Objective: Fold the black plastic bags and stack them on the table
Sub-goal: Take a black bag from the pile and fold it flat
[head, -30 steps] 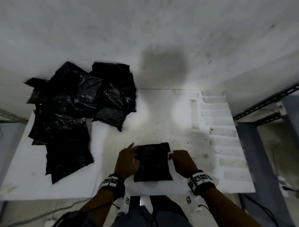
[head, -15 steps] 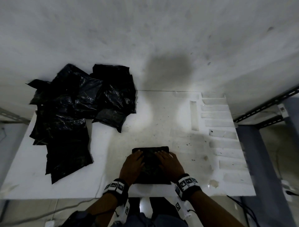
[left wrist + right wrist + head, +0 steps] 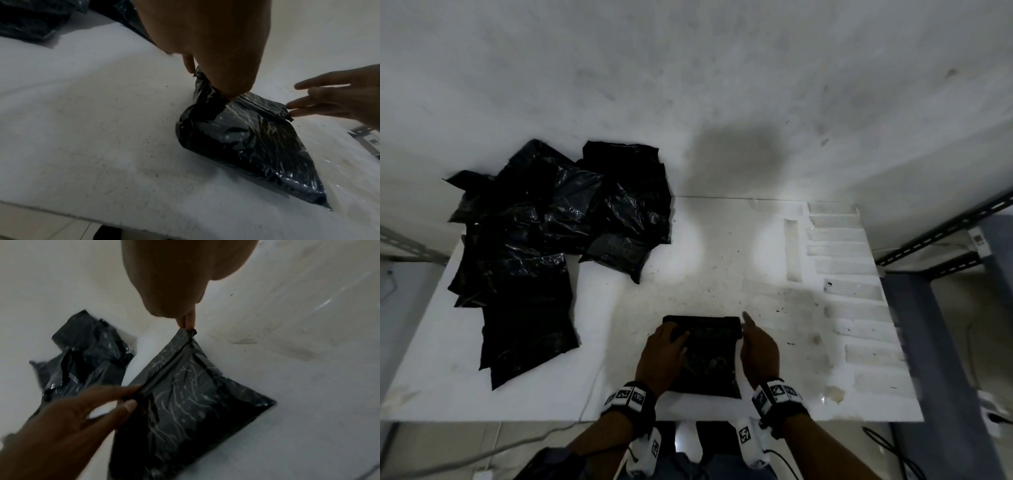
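Black folded bag [image 3: 703, 356] near table [image 3: 599, 383] front edge, both hands [image 3: 666, 356] flat-fingered at its far corners.

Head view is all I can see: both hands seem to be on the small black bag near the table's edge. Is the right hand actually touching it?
Observer: Yes. The right wrist view shows the fingertips of the right hand meeting the far right corner of the black bag.
Visitor: Are those fingers curled round the corner?
Observer: No. In the left wrist view they are straight, and only the tips touch it.
Visitor: And the left hand?
Observer: The left hand presses its fingers on a narrow flap folded across the bag's far edge, and the plastic puckers there.
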